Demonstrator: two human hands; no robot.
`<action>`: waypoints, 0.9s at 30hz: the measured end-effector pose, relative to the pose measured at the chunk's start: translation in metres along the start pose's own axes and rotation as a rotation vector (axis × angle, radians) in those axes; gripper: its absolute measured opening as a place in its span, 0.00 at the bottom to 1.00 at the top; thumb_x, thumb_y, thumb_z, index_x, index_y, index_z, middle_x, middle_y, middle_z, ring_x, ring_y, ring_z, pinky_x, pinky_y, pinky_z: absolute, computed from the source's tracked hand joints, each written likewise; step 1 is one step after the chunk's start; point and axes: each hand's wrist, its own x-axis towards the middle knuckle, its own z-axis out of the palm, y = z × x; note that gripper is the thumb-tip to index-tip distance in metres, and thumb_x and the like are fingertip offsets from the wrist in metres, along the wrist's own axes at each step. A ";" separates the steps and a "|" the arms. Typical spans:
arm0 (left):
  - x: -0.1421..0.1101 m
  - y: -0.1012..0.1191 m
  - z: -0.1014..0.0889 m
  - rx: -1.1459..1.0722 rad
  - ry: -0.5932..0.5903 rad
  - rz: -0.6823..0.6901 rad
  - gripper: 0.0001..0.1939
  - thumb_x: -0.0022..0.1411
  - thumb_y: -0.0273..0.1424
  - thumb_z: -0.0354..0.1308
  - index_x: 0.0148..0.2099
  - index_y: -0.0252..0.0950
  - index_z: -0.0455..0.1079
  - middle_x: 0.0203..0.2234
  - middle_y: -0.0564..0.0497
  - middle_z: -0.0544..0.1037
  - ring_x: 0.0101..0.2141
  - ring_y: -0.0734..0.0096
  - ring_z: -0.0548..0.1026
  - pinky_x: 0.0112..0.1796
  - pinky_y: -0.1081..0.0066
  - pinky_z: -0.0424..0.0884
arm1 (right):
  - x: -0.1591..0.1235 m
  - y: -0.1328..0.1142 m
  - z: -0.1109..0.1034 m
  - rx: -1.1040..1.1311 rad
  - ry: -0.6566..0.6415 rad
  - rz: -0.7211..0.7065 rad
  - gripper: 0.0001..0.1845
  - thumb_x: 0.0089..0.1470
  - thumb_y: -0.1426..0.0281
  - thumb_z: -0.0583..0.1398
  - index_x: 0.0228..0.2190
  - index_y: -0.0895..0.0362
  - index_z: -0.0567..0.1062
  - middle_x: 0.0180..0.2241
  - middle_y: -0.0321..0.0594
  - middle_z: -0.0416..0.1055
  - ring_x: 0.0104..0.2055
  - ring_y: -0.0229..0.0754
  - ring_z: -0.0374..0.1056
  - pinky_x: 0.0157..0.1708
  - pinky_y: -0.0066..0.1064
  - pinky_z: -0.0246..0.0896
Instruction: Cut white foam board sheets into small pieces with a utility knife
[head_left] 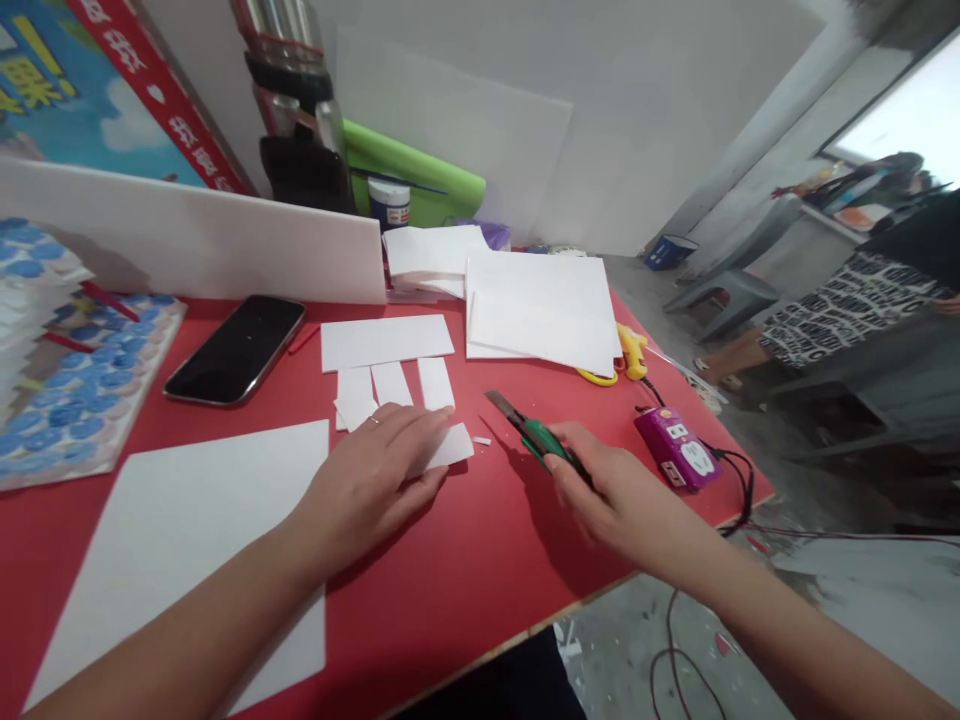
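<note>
My right hand point(607, 480) is closed around a green utility knife point(541, 437), its blade out and pointing up and left over the red table. My left hand point(382, 470), a ring on one finger, presses on a small white board piece point(454, 447) with fingers and thumb. The piece's left part is hidden under the hand. A tiny white offcut point(482, 441) lies between that piece and the blade. Just beyond the left fingers are narrow white strips point(391, 384), partly covered, and above them a wider white strip point(386, 342).
A large white sheet point(225, 500) lies under my left forearm. Beyond are a black phone point(236, 350), stacked white boards point(544, 310) and an upright white panel point(225, 240). At right sit a yellow glue gun point(632, 350) and a purple power socket point(679, 450) with cables. A person stands farther right.
</note>
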 end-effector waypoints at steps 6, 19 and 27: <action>0.000 0.000 -0.006 -0.136 0.105 -0.038 0.28 0.70 0.30 0.58 0.69 0.40 0.59 0.53 0.42 0.74 0.51 0.58 0.75 0.48 0.61 0.75 | 0.023 -0.015 0.020 0.489 0.019 0.104 0.13 0.62 0.58 0.61 0.38 0.52 0.65 0.18 0.24 0.63 0.16 0.36 0.62 0.19 0.27 0.54; 0.009 0.016 -0.008 -0.736 0.157 -0.616 0.15 0.63 0.37 0.67 0.48 0.40 0.67 0.32 0.56 0.75 0.28 0.75 0.73 0.30 0.73 0.73 | 0.040 -0.050 0.057 0.903 -0.001 0.051 0.20 0.52 0.60 0.70 0.39 0.53 0.68 0.18 0.25 0.69 0.14 0.32 0.60 0.15 0.23 0.56; 0.010 0.013 -0.012 -1.053 0.061 -0.753 0.13 0.64 0.42 0.64 0.40 0.39 0.68 0.25 0.58 0.73 0.21 0.75 0.72 0.24 0.72 0.71 | 0.039 -0.044 0.072 1.031 -0.018 0.082 0.19 0.53 0.60 0.69 0.36 0.52 0.64 0.13 0.24 0.68 0.13 0.33 0.60 0.14 0.21 0.55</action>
